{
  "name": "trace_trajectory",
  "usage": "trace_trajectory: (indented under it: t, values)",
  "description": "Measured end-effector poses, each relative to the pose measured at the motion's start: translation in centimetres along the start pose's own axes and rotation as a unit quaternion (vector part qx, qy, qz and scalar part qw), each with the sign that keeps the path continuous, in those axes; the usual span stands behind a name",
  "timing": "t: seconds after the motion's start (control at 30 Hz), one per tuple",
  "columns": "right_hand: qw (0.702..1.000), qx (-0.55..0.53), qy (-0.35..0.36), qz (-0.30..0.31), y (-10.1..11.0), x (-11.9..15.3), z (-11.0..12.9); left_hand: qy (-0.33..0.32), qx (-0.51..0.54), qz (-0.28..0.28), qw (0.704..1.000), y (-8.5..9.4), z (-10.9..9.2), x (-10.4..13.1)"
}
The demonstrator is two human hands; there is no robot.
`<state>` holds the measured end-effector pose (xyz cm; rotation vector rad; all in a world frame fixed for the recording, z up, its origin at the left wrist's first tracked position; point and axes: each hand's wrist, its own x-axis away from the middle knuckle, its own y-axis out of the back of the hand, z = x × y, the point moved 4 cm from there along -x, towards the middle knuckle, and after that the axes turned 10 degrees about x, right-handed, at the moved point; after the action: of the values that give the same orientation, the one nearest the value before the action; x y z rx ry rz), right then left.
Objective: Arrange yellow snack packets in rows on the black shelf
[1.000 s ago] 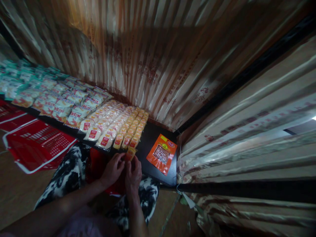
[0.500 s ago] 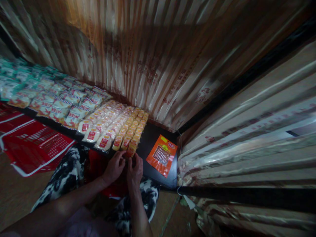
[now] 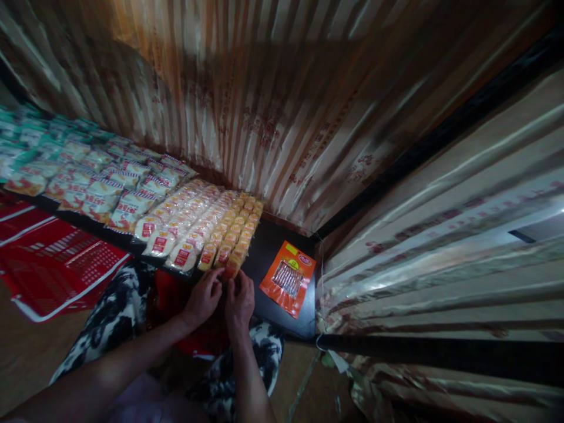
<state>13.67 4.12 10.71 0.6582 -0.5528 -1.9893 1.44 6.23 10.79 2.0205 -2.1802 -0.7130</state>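
Note:
Both my hands meet at the front end of the rightmost row of small yellow snack packets (image 3: 240, 238). My left hand (image 3: 205, 301) is closed, with its fingertips at the left edge of the front packet (image 3: 231, 267). On the right edge of that same packet are the curled fingers of my right hand (image 3: 240, 301). Just left of the yellow rows lie rows of round white crackers in clear wrappers (image 3: 182, 255) with red labels. To the right of my hands, an orange snack bag (image 3: 288, 279) lies flat and apart from the rows.
All the packets lie on a dark shelf (image 3: 268, 305). White-and-blue snack bags (image 3: 130, 208) and green bags (image 3: 15, 153) fill its left part. A red basket (image 3: 74, 258) stands below at left. Pleated plastic sheeting (image 3: 264, 106) and dark frame bars (image 3: 423, 144) border the shelf.
The view has shifted slightly, so the shelf and basket appear a little further left. Both hands keep their place at the front yellow packet.

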Motion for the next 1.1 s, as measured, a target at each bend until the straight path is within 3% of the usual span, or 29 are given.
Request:
trace_trajectory:
  t: [0.5, 0.83, 1.1]
  values:
    - [0.998, 0.06, 0.019, -0.015, -0.3, 0.0, -0.3, -0.045, -0.047, -0.019, 0.998, 0.1, -0.3, -0.1]
    - [0.997, 0.058, 0.037, -0.029, -0.5, 0.1, -0.5, -0.184, -0.131, 0.017, 0.974, -0.6, -1.8, -1.3]
    - [0.997, 0.065, 0.04, -0.028, -0.3, 0.2, -0.4, -0.225, -0.156, -0.011, 0.962, -1.1, -0.7, -1.4]
